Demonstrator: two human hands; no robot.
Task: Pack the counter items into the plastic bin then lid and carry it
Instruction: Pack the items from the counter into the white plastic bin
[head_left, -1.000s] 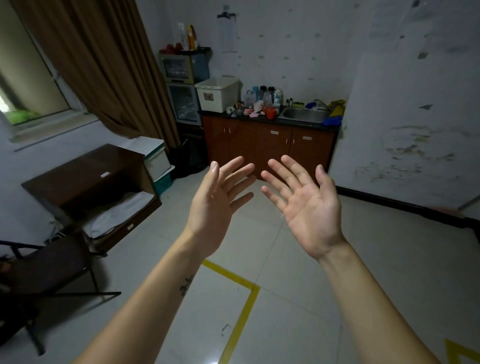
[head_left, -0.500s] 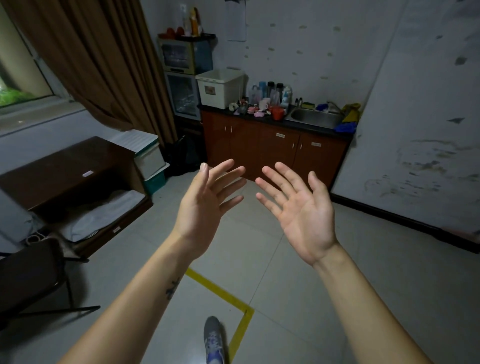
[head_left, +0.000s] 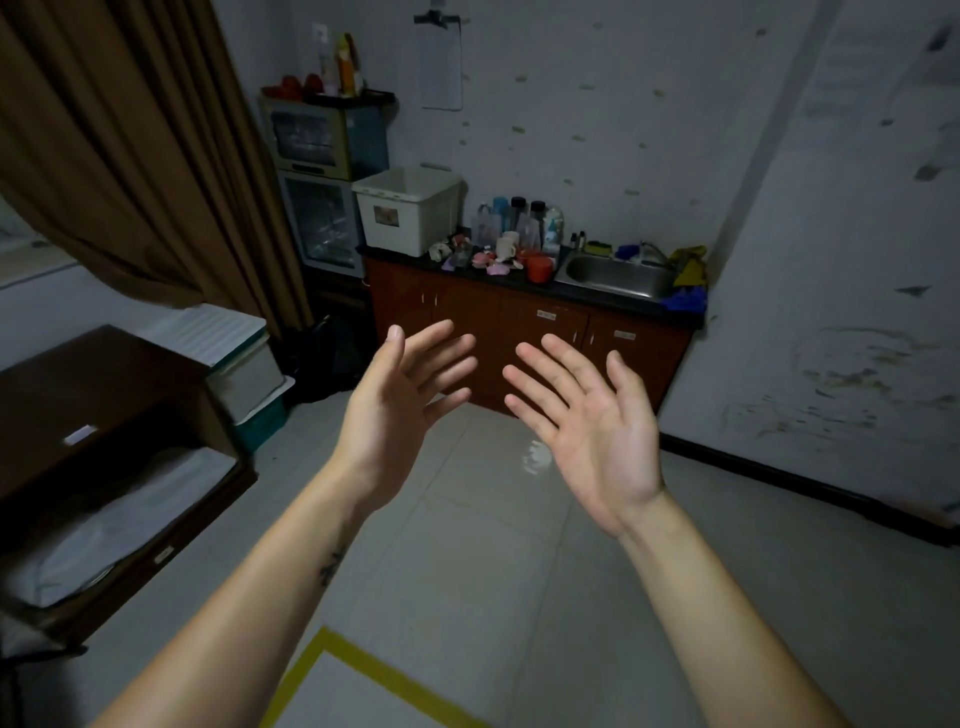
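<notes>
A white plastic bin (head_left: 410, 210) stands on the left end of a dark counter (head_left: 613, 301) across the room. Beside it lie small items: several bottles (head_left: 519, 218), a white mug (head_left: 506, 248), a red cup (head_left: 539, 269) and pink bits (head_left: 491, 262). My left hand (head_left: 400, 405) and my right hand (head_left: 592, 426) are raised in front of me over the floor, palms facing each other, fingers spread, holding nothing. Both are well short of the counter.
A steel sink (head_left: 618, 273) with blue cloths (head_left: 685, 301) fills the counter's right end. A cabinet stack (head_left: 322, 171) and brown curtain (head_left: 130, 156) stand left of it. A dark desk (head_left: 104, 415) and a drawer unit (head_left: 244, 374) line the left wall. Yellow tape (head_left: 363, 670) marks the tiled floor.
The view has moved forward toward the counter, which looks larger. Both hands stay raised and open, now nearer the cabinet doors. The yellow tape corner has slid lower in the frame.
</notes>
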